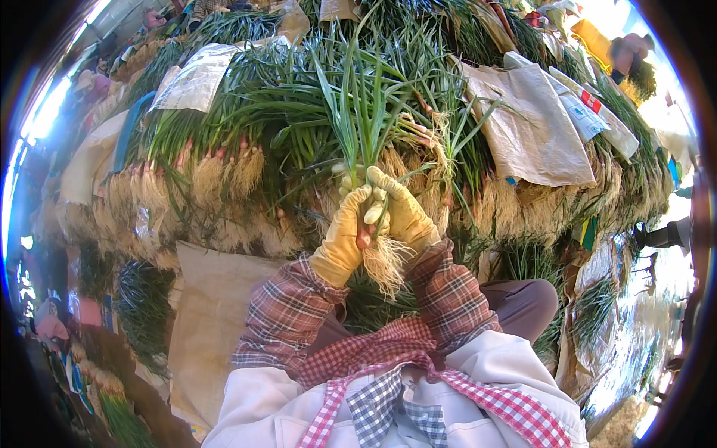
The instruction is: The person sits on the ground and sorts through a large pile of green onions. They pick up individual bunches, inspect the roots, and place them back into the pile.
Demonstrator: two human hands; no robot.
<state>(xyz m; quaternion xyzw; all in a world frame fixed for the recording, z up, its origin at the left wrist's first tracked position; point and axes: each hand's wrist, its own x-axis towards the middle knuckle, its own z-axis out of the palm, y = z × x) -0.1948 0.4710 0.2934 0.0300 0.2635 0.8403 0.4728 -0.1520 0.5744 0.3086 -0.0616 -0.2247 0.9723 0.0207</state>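
Observation:
My left hand (347, 229), in a yellow work glove, is closed around the stems of a small bunch of green alliums (364, 129) with reddish bulbs. From the other side, my right hand (404, 210), gloved alike, grips the same bunch, its thumb and fingers meeting the left ones. The green leaves stand up and away from me. Below the gloves hang the pale stringy roots (386, 266). The gloves cover much of the stems. Just beyond my hands lies a large heap of the same plants (313, 101), with a few loose stalks (420, 131) lying crosswise on it.
Brown sacking (529, 123) covers the heap's right part; a pale plastic sack (193, 78) lies on its left. A paper-like brown sheet (207, 330) is beside my left arm. More plants (143, 313) lie at lower left. Another person (630, 56) is at the far right.

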